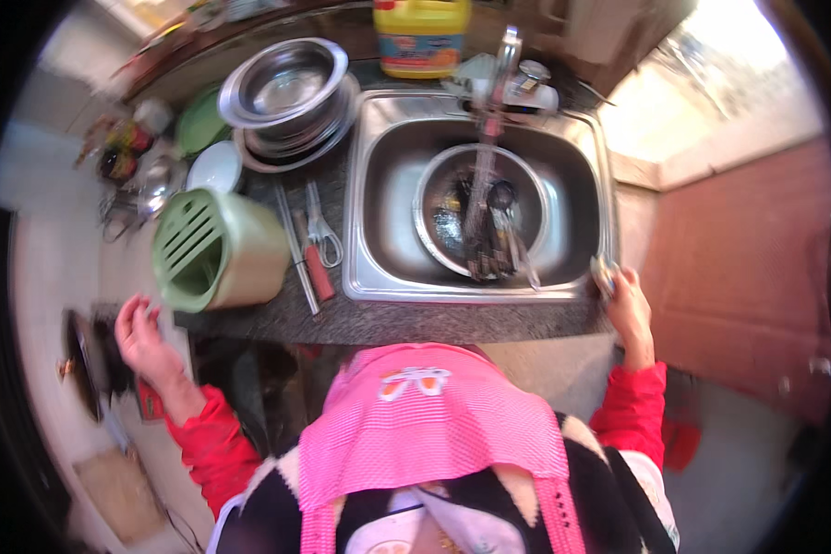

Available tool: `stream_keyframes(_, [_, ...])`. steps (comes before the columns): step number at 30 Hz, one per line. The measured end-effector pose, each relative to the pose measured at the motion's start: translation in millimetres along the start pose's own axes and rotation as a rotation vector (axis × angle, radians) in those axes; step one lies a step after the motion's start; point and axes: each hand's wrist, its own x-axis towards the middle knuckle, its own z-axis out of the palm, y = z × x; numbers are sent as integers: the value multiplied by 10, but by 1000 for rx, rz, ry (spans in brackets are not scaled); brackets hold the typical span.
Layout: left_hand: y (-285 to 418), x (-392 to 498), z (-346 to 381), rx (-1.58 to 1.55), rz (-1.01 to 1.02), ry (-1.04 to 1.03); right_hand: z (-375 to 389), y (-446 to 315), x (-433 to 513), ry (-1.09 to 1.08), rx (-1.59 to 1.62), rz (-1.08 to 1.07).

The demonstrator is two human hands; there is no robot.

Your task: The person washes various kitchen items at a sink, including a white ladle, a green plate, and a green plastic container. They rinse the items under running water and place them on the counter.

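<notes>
My left hand [145, 339] holds nothing, fingers bent and apart, just left of a green and cream utensil holder [256, 249]. The holder lies on its side with its slotted top toward the left. At the sink's right front corner, my right hand [629, 308] grips a small pale scrubbing pad [602, 275], blurred and partly covered by the fingers. Inside the stainless steel sink [395, 239] sits a round metal basin [426, 232]. Dark-handled utensils [488, 256] and a ladle [502, 194] lie in it. Water streams down from the faucet [509, 45] into the basin.
Stacked metal bowls [284, 90] stand left of the sink. A whisk [322, 235], a red-handled tool [318, 273] and a metal rod [298, 253] lie on the stone counter [401, 322]. A yellow jug [422, 34] stands behind. At right is a reddish panel [741, 270].
</notes>
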Motion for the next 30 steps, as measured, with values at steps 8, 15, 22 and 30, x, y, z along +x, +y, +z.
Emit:
stream_keyframes(8, [290, -365, 259, 227, 140, -127, 5, 546, 96, -285, 124, -314])
stream_keyframes(15, [-39, -104, 381, 810, 456, -130, -342, -42, 125, -81, 121, -339])
stream_keyframes(22, [-190, 10, 388, 125, -737, -150, -465, -861, -12, -260, 187, -387])
stream_keyframes(30, [-117, 207, 292, 92, -738, -349, -493, -1958, 15, -253, 378, -644])
